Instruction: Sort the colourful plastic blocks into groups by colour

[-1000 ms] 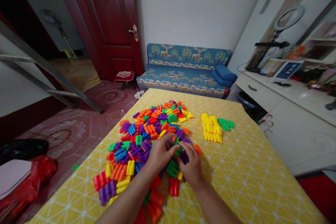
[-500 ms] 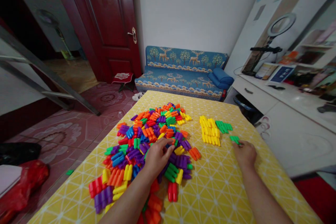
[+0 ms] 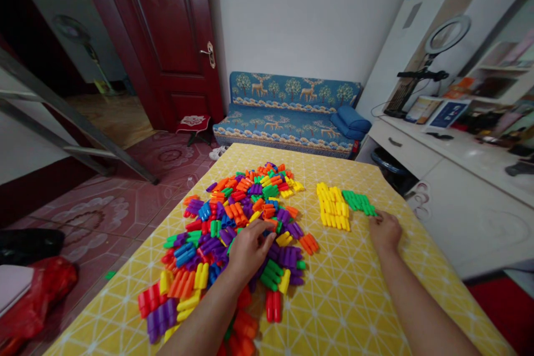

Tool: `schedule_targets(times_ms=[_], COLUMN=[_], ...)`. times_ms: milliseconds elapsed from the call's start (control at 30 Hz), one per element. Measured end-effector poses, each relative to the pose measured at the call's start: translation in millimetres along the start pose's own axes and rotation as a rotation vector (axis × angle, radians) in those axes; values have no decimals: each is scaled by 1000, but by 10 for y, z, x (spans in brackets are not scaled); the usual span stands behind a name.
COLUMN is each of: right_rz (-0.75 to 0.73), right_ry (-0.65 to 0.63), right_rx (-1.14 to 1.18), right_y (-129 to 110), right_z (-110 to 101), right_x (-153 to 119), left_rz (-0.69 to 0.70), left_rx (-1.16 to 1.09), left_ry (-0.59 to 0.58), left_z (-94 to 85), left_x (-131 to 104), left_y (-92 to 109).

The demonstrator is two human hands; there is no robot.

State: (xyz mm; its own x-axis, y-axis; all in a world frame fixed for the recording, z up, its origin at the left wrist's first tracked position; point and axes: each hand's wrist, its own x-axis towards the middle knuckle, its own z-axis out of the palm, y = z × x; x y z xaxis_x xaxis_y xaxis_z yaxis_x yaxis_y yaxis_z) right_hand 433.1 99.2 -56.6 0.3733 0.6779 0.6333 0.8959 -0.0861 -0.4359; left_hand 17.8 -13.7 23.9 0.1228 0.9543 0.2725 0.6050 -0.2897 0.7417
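A loose heap of plastic bullet-shaped building blocks (image 3: 236, 214) in red, orange, yellow, green, blue and purple covers the left and middle of the table. My left hand (image 3: 249, 247) rests over the heap, fingers curved and thumb apart, with an orange block near the fingertips. To the right, yellow blocks (image 3: 332, 207) are lined up in a compact group. Green blocks (image 3: 356, 202) form a slanting row at that group's right edge. My right hand (image 3: 386, 231) pinches the green block (image 3: 369, 209) at the row's near end, which touches the others; its fingertips are partly hidden.
A yellow patterned cloth covers the table (image 3: 334, 295). Behind it stands a blue sofa (image 3: 287, 117). A white desk (image 3: 442, 161) with a ring light (image 3: 448, 36) is at right. A metal ladder (image 3: 92, 133) and a red stool (image 3: 193, 122) are at left.
My right hand has moved slightly up and left, bringing its green block from apart to against the end of the green row. The left hand has stayed nearly still over the heap.
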Motion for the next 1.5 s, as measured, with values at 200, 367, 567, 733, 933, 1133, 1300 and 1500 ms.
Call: schedule_targets(times_ms=[200, 367, 567, 733, 933, 1133, 1300, 1500], right_rz=[-228, -336, -340, -333, -324, -209, -191, -146], right_ry=[-125, -255, -280, -282, -143, 11, -273, -323], right_rx=[-113, -333, -371, -376, -164, 514, 650, 645], right_y=[-213, -371, -399, -418, -491, -1301, -1861, -1844], right_z=[-112, -135, -140, -145, -203, -386, -366, -248], right_x=[-89, -134, -124, -132, -164, -678, -1199, -1264], left_rz=[15, 26, 28, 33, 49, -5, -26, -205], left_rx=[-6, -17, -19, -29, -50, -378, -305, 364], left_ry=[6, 3, -3, 6, 26, 127, 289, 188], left_z=[7, 4, 5, 4, 18, -64, -472, -944], left_x=[-5, 3, 7, 5, 3, -28, 100, 684], left_y=[-4, -8, -6, -6, -42, 65, 39, -439])
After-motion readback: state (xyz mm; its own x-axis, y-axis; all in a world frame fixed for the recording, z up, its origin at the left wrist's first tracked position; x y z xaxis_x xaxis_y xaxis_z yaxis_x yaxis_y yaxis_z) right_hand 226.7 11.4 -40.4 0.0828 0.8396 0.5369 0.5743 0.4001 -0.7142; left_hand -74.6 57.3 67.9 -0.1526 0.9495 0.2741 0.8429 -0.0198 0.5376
